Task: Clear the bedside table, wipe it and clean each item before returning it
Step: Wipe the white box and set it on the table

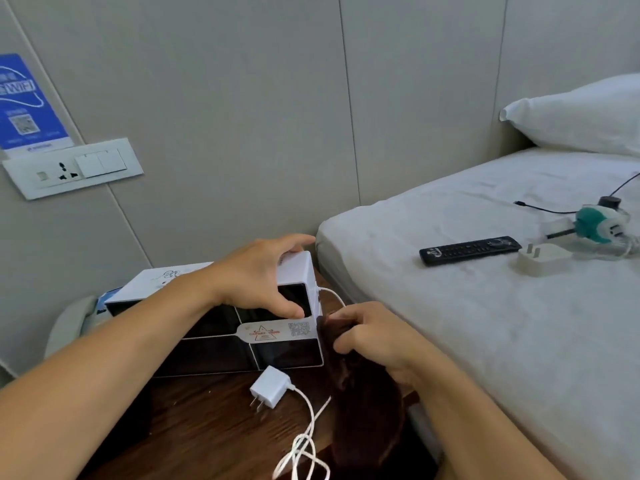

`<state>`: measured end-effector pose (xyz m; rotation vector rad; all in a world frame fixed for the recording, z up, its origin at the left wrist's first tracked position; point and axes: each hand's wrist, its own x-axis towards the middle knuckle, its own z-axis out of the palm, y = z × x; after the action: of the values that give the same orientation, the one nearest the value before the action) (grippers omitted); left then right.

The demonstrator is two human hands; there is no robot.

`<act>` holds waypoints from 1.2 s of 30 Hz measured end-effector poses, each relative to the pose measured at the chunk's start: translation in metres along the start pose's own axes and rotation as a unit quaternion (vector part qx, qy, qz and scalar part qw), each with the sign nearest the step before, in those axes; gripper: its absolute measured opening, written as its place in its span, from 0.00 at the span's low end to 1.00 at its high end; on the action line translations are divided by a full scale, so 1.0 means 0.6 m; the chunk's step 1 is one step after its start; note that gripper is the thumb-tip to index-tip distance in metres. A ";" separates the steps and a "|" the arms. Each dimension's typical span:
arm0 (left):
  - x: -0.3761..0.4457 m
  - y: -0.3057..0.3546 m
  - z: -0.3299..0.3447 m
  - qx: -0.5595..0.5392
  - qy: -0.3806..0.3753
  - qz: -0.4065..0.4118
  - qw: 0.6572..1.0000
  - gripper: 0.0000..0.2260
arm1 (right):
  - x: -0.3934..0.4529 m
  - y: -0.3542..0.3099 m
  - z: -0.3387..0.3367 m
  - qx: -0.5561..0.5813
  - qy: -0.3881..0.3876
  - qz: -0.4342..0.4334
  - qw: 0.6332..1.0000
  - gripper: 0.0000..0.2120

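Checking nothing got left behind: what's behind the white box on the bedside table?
Left of and behind the box, a grey phone and a blue edge show. The left hand and box hide everything else there.

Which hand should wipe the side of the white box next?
Probably the right hand: it grips the dark brown cloth beside the white box with dark panels. The left hand is steadying the box's top.
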<state>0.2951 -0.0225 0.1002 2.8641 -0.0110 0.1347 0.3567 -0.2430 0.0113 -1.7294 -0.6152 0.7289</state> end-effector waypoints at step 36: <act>-0.084 0.045 -0.053 0.139 -0.198 0.187 0.952 0.47 | 0.003 -0.022 -0.031 0.160 0.069 -0.038 0.984 0.16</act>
<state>0.2416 -0.0399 0.1335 3.0791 -0.6639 -0.3996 0.3713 -0.2503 0.0274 -1.4363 -0.4390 0.6106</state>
